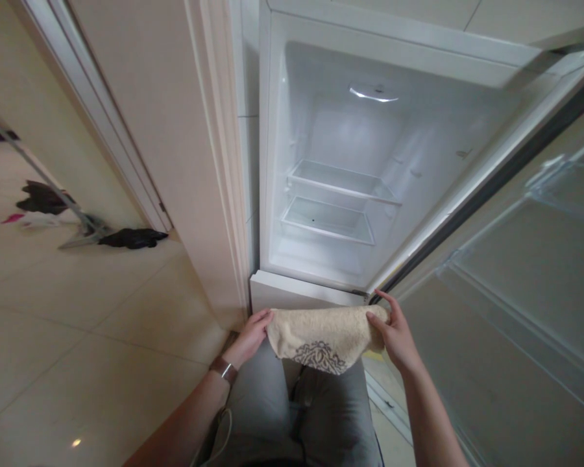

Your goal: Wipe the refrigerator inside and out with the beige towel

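A beige cloth (321,334) with a dark ornamental pattern is stretched between my two hands, above my knees. My left hand (254,332) pinches its left corner; a brown band with a metal clasp circles that wrist. At the other end, my right hand (394,327) grips the cloth between thumb and fingers, close to the lower hinge of the open door. Just beyond the cloth stands a white refrigerator (265,162), its lamp lit, with two clear shelves (343,183) inside.
The refrigerator door (516,311) swings wide on my right, with clear door racks. A doorframe (209,162) rises at my left. Farther left on the tiled floor (102,363) lie black bags (133,238) beside a long-handled tool (39,170).
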Available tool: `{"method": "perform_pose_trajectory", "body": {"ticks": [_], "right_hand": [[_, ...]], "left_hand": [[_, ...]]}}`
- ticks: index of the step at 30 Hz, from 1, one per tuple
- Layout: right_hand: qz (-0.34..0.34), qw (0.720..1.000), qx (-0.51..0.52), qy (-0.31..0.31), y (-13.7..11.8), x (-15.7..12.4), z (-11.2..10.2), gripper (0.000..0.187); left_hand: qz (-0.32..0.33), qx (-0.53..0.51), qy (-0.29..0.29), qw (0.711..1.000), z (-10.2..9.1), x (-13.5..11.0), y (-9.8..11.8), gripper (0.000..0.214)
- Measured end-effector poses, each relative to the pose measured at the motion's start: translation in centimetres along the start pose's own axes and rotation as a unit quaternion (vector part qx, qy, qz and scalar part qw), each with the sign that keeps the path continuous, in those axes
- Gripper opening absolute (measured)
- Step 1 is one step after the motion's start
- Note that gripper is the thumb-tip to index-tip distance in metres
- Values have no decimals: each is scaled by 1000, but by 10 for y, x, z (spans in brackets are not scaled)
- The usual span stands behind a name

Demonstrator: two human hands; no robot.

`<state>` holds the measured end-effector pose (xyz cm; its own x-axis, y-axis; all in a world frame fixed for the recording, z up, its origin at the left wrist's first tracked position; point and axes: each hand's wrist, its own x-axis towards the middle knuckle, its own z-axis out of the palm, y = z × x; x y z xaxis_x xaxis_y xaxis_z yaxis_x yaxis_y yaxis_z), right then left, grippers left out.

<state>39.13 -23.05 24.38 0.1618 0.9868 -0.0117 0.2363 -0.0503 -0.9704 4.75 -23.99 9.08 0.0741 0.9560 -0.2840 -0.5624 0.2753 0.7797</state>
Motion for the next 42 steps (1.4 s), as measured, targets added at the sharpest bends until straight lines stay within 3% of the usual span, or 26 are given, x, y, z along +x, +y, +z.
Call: {"method": "perform_pose_trajectory", "body": {"ticks": [6,10,13,17,21,25,28,32,36,42], "right_hand": [[16,999,48,3,6,2,3,86],[12,998,66,15,5,4,10,83],[24,995,91,35,3,6,14,83],[20,991,126,35,-14,0,17,81],[-22,995,101,-12,-44,-7,23,73],[-47,995,73,-39,-64,-6,36,67],[-60,996,45,-40,-66,-4,46,65],[-66,997,16,-22,-62,-7,49,63],[-65,998,22,-5,-60,-10,43,63],[-63,997,44,2,-65,-13,41,61]], "left_hand": [[-3,-58,15,998,-6,9,30,38],[-8,-29,44,999,-1,13,44,41],[-14,-24,10,1000,6,10,47,46],[3,-66,-42,997,14,6,40,38],[-21,-112,0,993,12,16,23,33],[-64,-112,48,990,7,20,-13,33],[-148,-84,61,984,9,4,-52,26],[-244,-41,19,969,24,-29,-100,35],[-226,-38,-9,973,44,-33,-120,40],[-170,-34,22,985,55,-3,-125,37]]}}
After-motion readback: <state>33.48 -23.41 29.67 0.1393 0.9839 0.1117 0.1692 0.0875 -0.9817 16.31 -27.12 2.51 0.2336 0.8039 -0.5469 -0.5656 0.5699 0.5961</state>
